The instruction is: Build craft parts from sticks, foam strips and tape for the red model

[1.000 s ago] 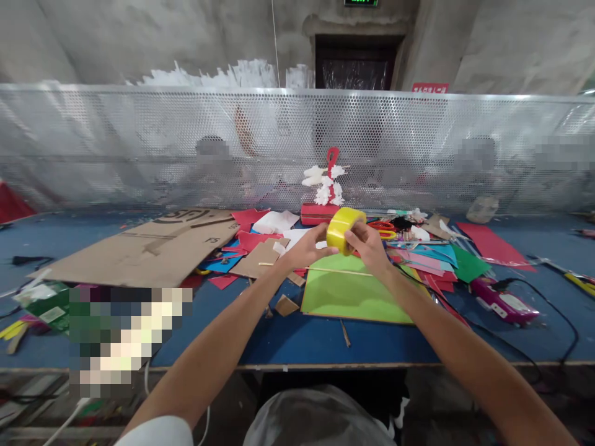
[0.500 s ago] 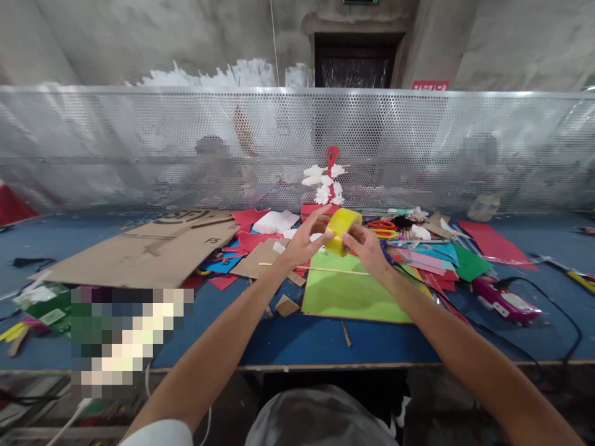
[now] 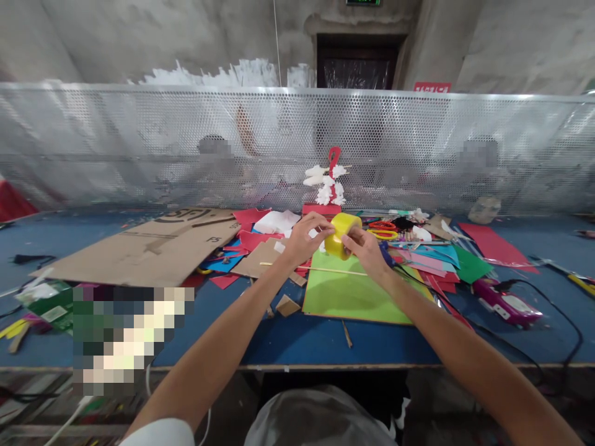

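Observation:
A yellow roll of adhesive tape (image 3: 338,238) is held up over the near-middle of the table. My right hand (image 3: 369,249) grips its right side between thumb and fingers. On the left side of the roll, my left hand (image 3: 304,238) has thumb and fingertips pinched together against the edge of the tape; a loose tape end cannot be made out. Below the hands lies a lime-green sheet (image 3: 357,298), with a thin pale stick (image 3: 320,269) across its upper part. Behind the roll stands a red curved paper figure (image 3: 333,162) with white tufts on a red base.
Cardboard (image 3: 139,254) covers the left of the blue table (image 3: 307,350). Scissors with red and yellow handles (image 3: 383,233), paper scraps, a purple device (image 3: 506,303) with a black cable and a red sheet (image 3: 497,244) lie to the right. A perforated metal screen (image 3: 176,142) closes the back.
My left hand's raised, spread fingers have come down and closed into a pinch at the roll's left edge. My right hand keeps holding the roll, nearly in place.

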`<state>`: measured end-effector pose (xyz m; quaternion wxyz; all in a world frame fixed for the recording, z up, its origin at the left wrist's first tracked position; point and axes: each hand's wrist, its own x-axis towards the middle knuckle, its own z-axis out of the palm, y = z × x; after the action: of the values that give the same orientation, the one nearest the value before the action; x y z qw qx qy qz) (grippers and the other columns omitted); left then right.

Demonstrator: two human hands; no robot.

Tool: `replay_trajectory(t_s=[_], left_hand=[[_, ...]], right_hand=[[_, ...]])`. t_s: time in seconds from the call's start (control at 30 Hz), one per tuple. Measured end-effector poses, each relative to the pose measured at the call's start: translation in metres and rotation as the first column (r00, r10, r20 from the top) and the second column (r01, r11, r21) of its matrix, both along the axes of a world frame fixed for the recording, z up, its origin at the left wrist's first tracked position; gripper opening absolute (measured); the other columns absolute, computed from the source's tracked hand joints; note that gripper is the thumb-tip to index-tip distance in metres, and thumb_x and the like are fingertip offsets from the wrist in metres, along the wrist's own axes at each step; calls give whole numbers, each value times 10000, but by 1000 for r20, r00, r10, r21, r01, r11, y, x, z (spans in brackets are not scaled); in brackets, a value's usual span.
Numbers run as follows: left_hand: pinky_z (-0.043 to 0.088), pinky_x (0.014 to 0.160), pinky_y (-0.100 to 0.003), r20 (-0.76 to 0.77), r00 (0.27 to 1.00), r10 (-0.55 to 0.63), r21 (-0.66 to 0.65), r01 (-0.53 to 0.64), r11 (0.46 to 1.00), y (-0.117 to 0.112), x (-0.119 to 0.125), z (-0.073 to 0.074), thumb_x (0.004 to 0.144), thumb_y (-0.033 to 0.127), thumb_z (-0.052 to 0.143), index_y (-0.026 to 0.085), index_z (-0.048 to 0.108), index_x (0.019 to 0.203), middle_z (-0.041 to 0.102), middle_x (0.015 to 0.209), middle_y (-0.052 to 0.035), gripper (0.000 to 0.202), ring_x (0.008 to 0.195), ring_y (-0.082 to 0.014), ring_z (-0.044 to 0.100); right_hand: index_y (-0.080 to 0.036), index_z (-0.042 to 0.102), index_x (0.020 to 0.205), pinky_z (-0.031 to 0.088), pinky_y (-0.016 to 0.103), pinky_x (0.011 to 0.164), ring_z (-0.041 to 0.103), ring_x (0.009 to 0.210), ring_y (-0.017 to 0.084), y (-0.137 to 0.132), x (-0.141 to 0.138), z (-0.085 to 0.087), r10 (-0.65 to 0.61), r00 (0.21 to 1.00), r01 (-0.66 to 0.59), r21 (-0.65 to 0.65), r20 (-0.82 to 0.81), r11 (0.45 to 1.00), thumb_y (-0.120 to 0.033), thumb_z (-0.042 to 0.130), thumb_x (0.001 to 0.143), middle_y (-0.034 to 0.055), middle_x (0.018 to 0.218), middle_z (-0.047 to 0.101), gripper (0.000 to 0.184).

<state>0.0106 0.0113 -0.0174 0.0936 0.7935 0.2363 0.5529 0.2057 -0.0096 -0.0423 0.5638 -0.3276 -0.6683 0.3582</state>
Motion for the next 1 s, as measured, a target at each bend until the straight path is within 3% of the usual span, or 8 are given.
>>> replay_trajectory(t_s=[0.13, 0.27, 0.4, 0.5, 0.63, 0.73, 0.87, 1.0], left_hand=[[494, 798, -316, -92, 994, 58, 32, -56, 998, 2, 2, -2, 985, 289, 527, 182, 628, 905, 606, 920, -52, 167, 836, -166, 585], [458, 840, -351, -227, 950, 215, 156, -183, 971, -1, 3, -3, 998, 202, 424, 183, 547, 942, 597, 956, -91, 137, 919, -216, 564], [411, 882, -390, -303, 876, 374, 288, -290, 913, -11, 3, 5, 992, 166, 390, 182, 531, 970, 641, 965, -108, 143, 940, -250, 565], [402, 907, -388, -319, 863, 390, 291, -303, 908, -12, 1, 23, 991, 169, 399, 184, 532, 1003, 669, 958, -99, 134, 936, -245, 594], [436, 792, -344, -324, 865, 384, 136, -359, 923, 17, -5, 56, 989, 203, 417, 199, 541, 1032, 698, 878, -62, 131, 749, -197, 612], [440, 724, -308, -257, 899, 355, 23, -362, 932, 55, -15, 75, 969, 187, 412, 209, 559, 1017, 700, 796, -40, 156, 688, -169, 613], [432, 682, -280, -286, 913, 293, -62, -322, 945, 93, -30, 80, 933, 204, 445, 211, 582, 965, 694, 758, -27, 140, 669, -158, 618], [430, 719, -293, -353, 886, 300, -19, -328, 945, 103, -40, 80, 905, 169, 458, 217, 586, 933, 709, 777, -27, 140, 713, -175, 632]], right_hand=[[-188, 625, 956, 523, 279, 714, 623, 768, 159, -1, -5, -2, 51, 999, -50, -33, 18, 998, -527, 707, 812, 42, 899, 673, 378], [-224, 526, 1150, 564, 318, 794, 681, 910, 201, -2, -12, -6, 126, 990, -122, -66, 65, 990, -404, 825, 704, 56, 1062, 695, 566], [-213, 549, 1151, 577, 320, 728, 709, 835, 208, 7, -13, -1, 131, 990, -125, -117, 48, 985, -437, 799, 734, 46, 982, 721, 535], [-184, 603, 1030, 561, 301, 615, 698, 688, 198, 27, -18, 10, 84, 996, -88, -183, -29, 979, -552, 737, 775, 58, 834, 728, 468], [-173, 629, 945, 559, 295, 598, 695, 673, 196, 61, -40, 17, 26, 991, -51, -193, -131, 980, -575, 753, 742, 63, 797, 731, 467], [-193, 609, 1052, 585, 315, 736, 714, 833, 201, 79, -62, 11, 74, 954, -135, -195, -292, 971, -382, 847, 656, 58, 968, 756, 500], [-194, 620, 1025, 571, 324, 779, 713, 852, 200, 95, -80, 2, 49, 925, -158, -266, -376, 951, -231, 822, 623, 42, 923, 760, 451], [-184, 658, 926, 554, 297, 743, 697, 798, 182, 115, -87, 3, 1, 949, -96, -284, -317, 954, -239, 748, 677, 19, 845, 747, 270]])
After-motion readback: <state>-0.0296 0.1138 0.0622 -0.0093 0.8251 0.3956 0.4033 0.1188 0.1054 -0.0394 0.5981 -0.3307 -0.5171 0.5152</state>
